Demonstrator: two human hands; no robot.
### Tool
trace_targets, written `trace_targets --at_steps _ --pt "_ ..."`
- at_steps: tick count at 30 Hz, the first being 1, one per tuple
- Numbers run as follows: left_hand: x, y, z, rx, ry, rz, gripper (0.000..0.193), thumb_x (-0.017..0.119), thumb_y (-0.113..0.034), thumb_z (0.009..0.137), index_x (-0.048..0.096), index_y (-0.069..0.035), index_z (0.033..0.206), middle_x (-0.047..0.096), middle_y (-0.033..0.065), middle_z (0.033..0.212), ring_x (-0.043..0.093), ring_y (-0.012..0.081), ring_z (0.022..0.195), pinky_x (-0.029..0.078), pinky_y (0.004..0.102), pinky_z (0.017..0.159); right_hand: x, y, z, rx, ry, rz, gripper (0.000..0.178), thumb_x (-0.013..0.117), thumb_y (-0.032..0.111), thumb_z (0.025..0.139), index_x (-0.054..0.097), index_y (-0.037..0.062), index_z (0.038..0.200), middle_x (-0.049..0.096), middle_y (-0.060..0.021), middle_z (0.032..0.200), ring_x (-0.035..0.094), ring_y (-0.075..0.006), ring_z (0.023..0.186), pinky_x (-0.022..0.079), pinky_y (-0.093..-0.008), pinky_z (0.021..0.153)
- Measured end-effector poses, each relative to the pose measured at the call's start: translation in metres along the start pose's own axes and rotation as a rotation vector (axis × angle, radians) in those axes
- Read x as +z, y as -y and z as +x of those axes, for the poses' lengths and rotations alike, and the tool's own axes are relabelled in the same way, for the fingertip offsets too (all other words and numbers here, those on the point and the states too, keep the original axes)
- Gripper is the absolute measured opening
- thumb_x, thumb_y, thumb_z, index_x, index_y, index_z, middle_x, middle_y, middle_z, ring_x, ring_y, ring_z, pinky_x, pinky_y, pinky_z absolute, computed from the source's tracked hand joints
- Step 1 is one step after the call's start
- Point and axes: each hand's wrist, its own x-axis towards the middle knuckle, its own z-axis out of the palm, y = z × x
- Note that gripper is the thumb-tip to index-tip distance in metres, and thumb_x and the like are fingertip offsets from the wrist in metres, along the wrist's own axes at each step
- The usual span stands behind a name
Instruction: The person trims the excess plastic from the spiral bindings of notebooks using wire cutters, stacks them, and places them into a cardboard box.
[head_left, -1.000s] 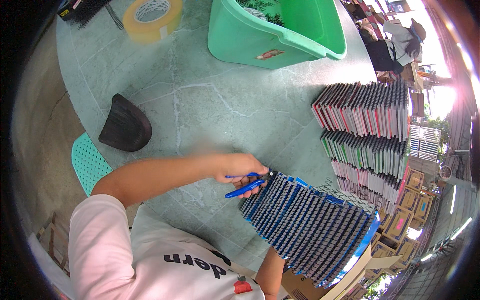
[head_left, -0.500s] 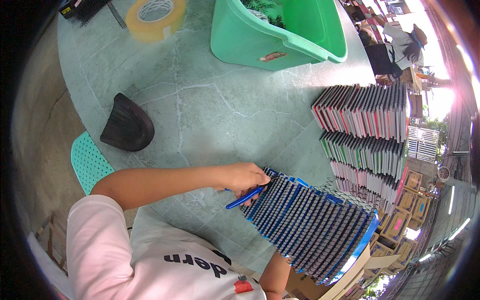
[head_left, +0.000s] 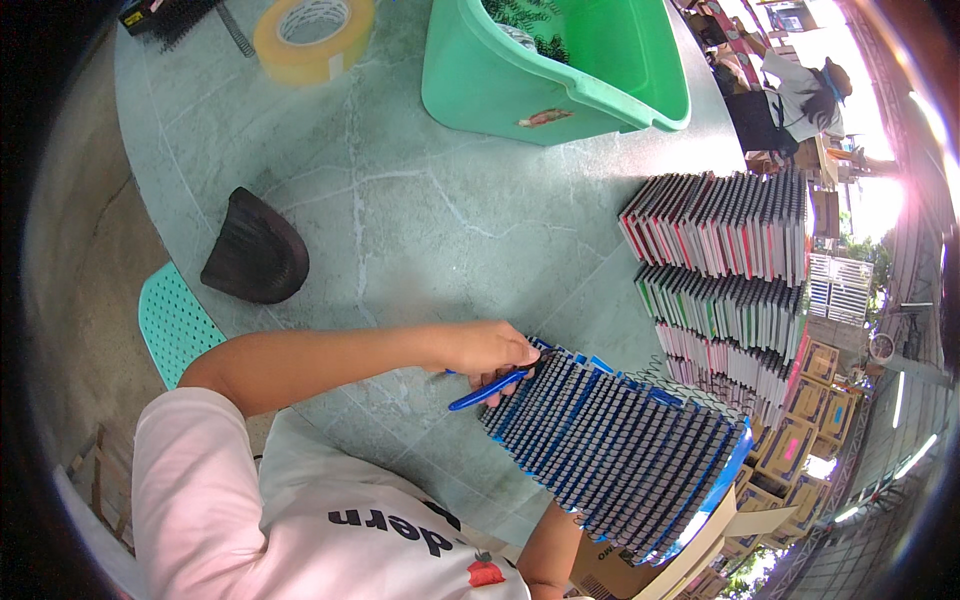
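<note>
My left hand is closed around blue-handled pliers. Their jaws rest at the near-left corner of a row of blue spiral-bound notebooks, among the ends of the dark wire coils. A few loose coil ends stick out along the row's far edge. From the lower edge my right forearm reaches up to the notebooks' near side; the notebooks hide that hand and its fingers.
Stacked spiral notebooks with red, green and pink edges stand at the right. A green tub holding coils, a tape roll and a dark curved piece sit on the table. Cardboard boxes and another person are beyond.
The view has shifted slightly. My left hand and the pliers stay at the same corner of the notebooks, with hardly any movement.
</note>
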Motion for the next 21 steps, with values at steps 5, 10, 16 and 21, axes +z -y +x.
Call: trace_targets --at_steps 5,10,16,21 --pt "0.001 -0.001 0.004 -0.027 0.064 -0.246 0.04 0.035 -0.035 0.096 0.052 0.001 0.105 0.058 0.0116 0.081 0.061 0.0213 0.065 0.052 0.0362 0.058 0.0 0.002 0.0 -0.001 -0.002 0.008 0.059 0.029 0.054 0.091 0.036 0.0149 0.135 0.041 -0.0121 0.134 0.038 -0.0273 0.125 0.031 -0.0438 0.106" --pt "0.014 0.011 0.01 0.272 -0.295 0.59 0.034 0.039 -0.03 0.095 0.053 0.001 0.096 0.059 0.0173 0.076 0.061 0.0287 0.064 0.05 0.0391 0.058 0.001 0.002 0.0 -0.009 -0.002 0.0 0.059 0.029 0.054 0.091 0.035 0.0152 0.135 0.04 -0.0121 0.134 0.038 -0.0273 0.125 0.031 -0.0438 0.106" --pt "0.018 0.023 0.014 0.446 -0.421 0.858 0.034 0.041 -0.03 0.094 0.054 0.002 0.089 0.059 0.021 0.077 0.062 0.032 0.067 0.049 0.039 0.058 -0.002 0.019 0.002 -0.264 0.231 -0.699 0.059 0.029 0.054 0.091 0.035 0.0156 0.136 0.04 -0.012 0.135 0.037 -0.0273 0.126 0.03 -0.0439 0.106" --pt "0.01 -0.001 -0.001 0.059 -0.02 -0.051 0.041 0.034 -0.035 0.096 0.054 0.002 0.095 0.059 0.0128 0.079 0.062 0.0237 0.066 0.051 0.0338 0.058 0.004 0.035 0.013 -1.022 0.187 -2.871 0.059 0.027 0.055 0.091 0.031 0.019 0.137 0.036 -0.0119 0.137 0.034 -0.0272 0.128 0.027 -0.0446 0.108"
